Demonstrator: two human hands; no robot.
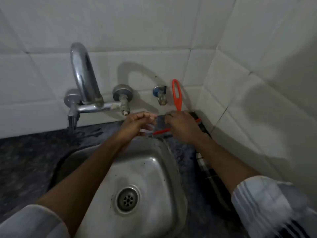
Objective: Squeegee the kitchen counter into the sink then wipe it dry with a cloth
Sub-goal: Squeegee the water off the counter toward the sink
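Note:
A red squeegee [177,95] stands against the tiled back wall behind the steel sink [151,162], its looped handle pointing up. Its dark blade with a red edge [160,125] lies on the dark stone counter [25,152] at the sink's far rim. My right hand [181,125] is closed over the right part of the blade, hiding it. My left hand [137,122] has its fingers curled, with the fingertips pinching the blade's left end. A black-and-white checked cloth [205,169] lies on the counter to the right of the sink, partly under my right forearm.
A chrome swan-neck tap [84,74] with two wall valves hangs over the sink's left back corner. A small separate tap [161,95] sits beside the squeegee handle. White tiled walls meet in a corner close on the right. Water drops glisten on the counter under the tap.

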